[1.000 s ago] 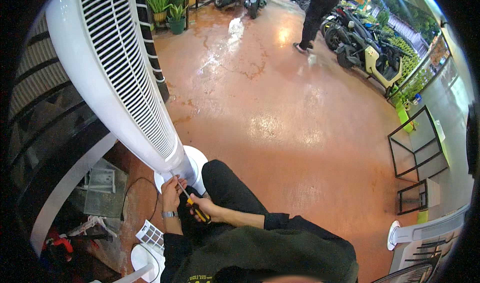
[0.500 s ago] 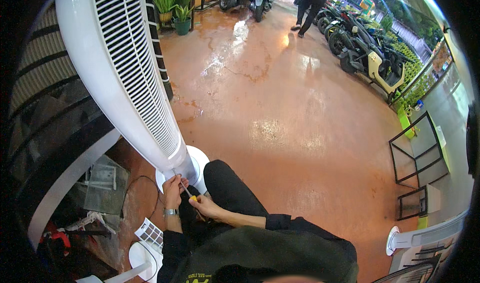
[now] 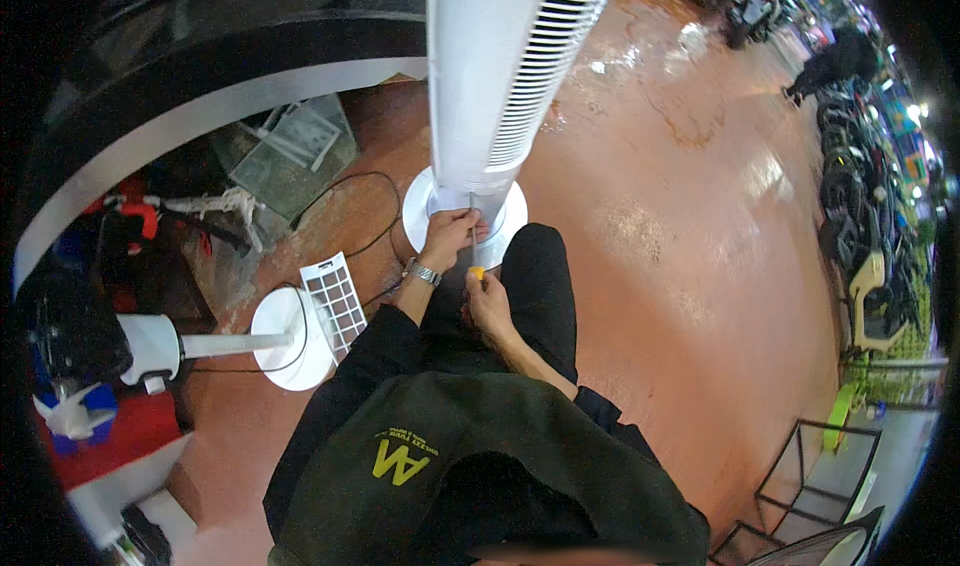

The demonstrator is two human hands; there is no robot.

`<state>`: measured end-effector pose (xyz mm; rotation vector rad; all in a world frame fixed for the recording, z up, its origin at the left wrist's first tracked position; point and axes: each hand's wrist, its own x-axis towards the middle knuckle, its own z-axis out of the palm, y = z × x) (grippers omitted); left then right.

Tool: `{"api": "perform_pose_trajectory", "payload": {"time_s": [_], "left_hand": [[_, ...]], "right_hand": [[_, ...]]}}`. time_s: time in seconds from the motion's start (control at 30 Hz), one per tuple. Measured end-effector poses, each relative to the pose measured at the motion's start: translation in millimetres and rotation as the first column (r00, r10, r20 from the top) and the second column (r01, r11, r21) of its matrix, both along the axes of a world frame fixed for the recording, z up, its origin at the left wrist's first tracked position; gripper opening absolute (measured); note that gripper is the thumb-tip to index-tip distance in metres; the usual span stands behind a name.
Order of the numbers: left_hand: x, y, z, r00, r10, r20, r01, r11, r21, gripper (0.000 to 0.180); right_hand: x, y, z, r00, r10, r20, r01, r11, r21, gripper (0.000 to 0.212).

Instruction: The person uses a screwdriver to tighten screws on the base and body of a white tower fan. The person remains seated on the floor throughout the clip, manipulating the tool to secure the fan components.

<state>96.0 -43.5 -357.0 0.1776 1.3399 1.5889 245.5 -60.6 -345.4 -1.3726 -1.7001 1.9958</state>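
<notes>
A tall white tower fan (image 3: 470,116) stands upright on its round base (image 3: 515,211) in front of me. My right hand (image 3: 490,308) is closed around the yellow handle of a screwdriver (image 3: 477,270). Its thin metal shaft points away from me, the tip end at the lower front of the fan's body, just below the grille. My left hand (image 3: 450,238), with a watch on its wrist, is closed at the shaft near the tip, its fingers close against the fan's lower housing. Whatever the tip touches is too small to make out.
On the left lie a white grid panel (image 3: 335,301) and a white fan stand (image 3: 290,361) with a round base. A dark cable (image 3: 385,181) curls across the floor. A grey box (image 3: 290,166) sits further off. Motorcycles (image 3: 860,236) and a black metal frame (image 3: 820,471) stand right.
My view has swung left and down, so the fan and hands appear further right and higher. The screwdriver stays at the fan's lower body, both hands still on it.
</notes>
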Motion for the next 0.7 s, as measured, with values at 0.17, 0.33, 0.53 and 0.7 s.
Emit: {"api": "perform_pose_trajectory", "payload": {"time_s": [0.17,0.33,0.53,0.7], "left_hand": [[-14,-13,0,0.969,-0.154,0.193,0.116,0.974,0.193,0.037],[-9,-1,-10,0.997,-0.017,0.076,0.016,1.000,0.014,0.033],[-10,-7,2,0.993,-0.054,0.102,0.045,0.995,0.086,0.028],[-18,-4,-9,0.991,-0.085,0.105,0.078,0.995,0.061,0.029]], "right_hand": [[5,10,-1,0.880,-0.332,-0.339,-0.089,0.586,-0.805,0.039],[-4,4,-3,0.994,-0.063,-0.086,0.040,0.970,-0.238,0.039],[4,13,-6,0.866,-0.308,-0.393,-0.128,0.624,-0.771,0.041],[-4,7,3,0.981,-0.053,-0.187,-0.023,0.922,-0.386,0.041]]}}
